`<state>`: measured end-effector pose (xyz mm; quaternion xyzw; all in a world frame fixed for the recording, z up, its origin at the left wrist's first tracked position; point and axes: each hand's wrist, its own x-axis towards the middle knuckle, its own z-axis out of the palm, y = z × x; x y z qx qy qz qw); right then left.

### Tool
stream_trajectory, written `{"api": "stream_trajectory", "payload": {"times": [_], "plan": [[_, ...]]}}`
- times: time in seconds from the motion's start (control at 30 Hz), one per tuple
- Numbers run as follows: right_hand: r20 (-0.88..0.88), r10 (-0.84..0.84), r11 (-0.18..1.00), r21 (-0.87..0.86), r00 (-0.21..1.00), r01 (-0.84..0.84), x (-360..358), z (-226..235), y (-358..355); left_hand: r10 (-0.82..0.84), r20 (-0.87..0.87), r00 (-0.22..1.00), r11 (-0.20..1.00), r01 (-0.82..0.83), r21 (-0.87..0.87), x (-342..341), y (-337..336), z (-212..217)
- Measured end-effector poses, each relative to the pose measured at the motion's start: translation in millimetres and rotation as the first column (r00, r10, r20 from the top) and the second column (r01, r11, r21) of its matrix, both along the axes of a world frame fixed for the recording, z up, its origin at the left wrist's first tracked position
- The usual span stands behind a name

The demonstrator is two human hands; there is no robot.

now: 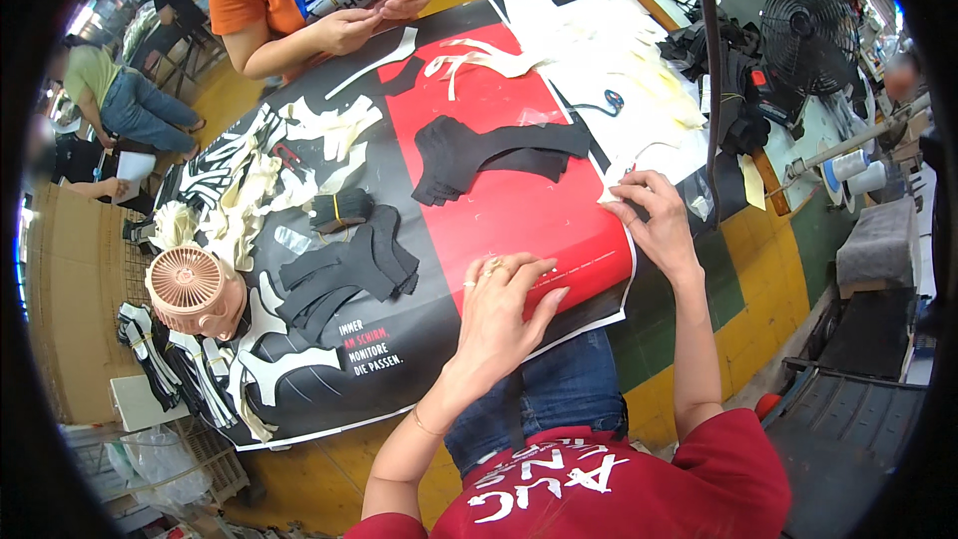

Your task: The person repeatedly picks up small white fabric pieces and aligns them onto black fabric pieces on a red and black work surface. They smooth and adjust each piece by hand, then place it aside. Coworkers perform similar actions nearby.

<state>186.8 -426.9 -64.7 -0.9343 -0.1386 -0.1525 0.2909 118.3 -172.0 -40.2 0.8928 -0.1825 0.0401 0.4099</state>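
My left hand (504,307) rests over the red part of the table cover (499,235), its fingers apart and nothing in them. At the right edge of that red part, my right hand (661,225) has its thumb and forefinger pinched on a small white piece (607,197), mostly covered by the fingertips. Just beyond both hands lies a stack of cut black fabric pieces (479,155). A long cream fabric strip (489,62) lies farther off on the red area.
Black fabric pieces (349,265), cream scraps (249,200) and a pink fan (195,289) occupy the table's left. At the right are a white sheet (589,40) and a black fan (808,35). A person in an orange shirt (269,0) works across the table.
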Motion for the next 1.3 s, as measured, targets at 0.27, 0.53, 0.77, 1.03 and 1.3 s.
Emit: {"api": "stream_trajectory", "payload": {"times": [0.27,0.53,0.77,1.03,1.3], "plan": [[0.139,-0.069,0.996,-0.051,0.988,0.077,3.8,-13.1,-1.3,-0.040,-0.306,0.951,0.957,-0.052,-0.284,31.7,-40.8,-1.8],[-0.236,0.131,0.626,0.773,0.963,0.104,-16.6,10.7,10.5,-0.153,-0.462,0.874,0.722,-0.220,-0.656,54.1,-78.8,-16.8],[0.026,0.477,-0.269,0.956,0.879,0.117,-40.6,37.3,10.7,0.035,0.269,0.963,0.942,0.058,-0.332,25.5,-65.7,12.9],[-0.007,0.739,-0.468,0.715,0.674,0.520,-58.6,14.6,47.6,0.211,0.464,0.861,0.964,-0.104,-0.246,13.8,-61.3,33.2],[-0.375,0.329,0.161,0.927,0.867,0.340,-38.2,-7.0,39.3,0.026,0.320,0.947,1.000,-0.020,-0.022,47.0,-35.8,-21.9]]}}
